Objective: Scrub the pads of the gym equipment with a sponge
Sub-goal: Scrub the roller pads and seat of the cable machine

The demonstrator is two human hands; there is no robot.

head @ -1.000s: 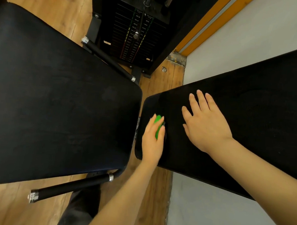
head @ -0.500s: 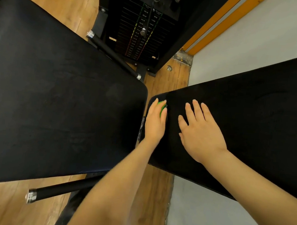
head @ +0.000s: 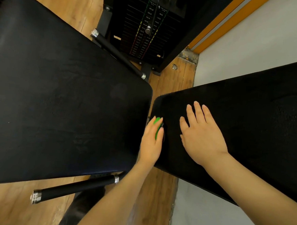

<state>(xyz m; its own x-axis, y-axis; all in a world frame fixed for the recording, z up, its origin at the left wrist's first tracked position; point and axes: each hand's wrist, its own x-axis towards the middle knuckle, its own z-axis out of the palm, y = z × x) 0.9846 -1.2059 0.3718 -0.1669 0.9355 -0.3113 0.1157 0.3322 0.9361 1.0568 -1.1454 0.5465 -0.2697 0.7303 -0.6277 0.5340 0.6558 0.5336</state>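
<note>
- sponge (head: 157, 126): green, one only, mostly hidden under the left hand (head: 150, 144); sits on the near-left edge of the right pad (head: 250, 120), right by the gap between the two pads.
- left hand: fingers curled over the sponge, pressing it onto the pad edge; it's the nearer hand to the sponge, in fact on it.
- right hand (head: 201, 136): flat, fingers spread, palm down on the same pad, just beside the left hand, holds nothing, looks like bracing.
- right pad: long axis runs from the near-left corner out to the far right; unscrubbed length lies right of and beyond both hands, so the next stroke likely goes that way (judgement).
- left pad (head: 56, 96): black, wide, just across the narrow gap, untouched by either hand.
- pads counted: two. hands: two.
- handle bars: two, one near (head: 74, 189) under the left pad, one far (head: 118, 54).
- farthest: weight stack (head: 147, 30), one, on the wood floor (head: 170, 78).
</note>
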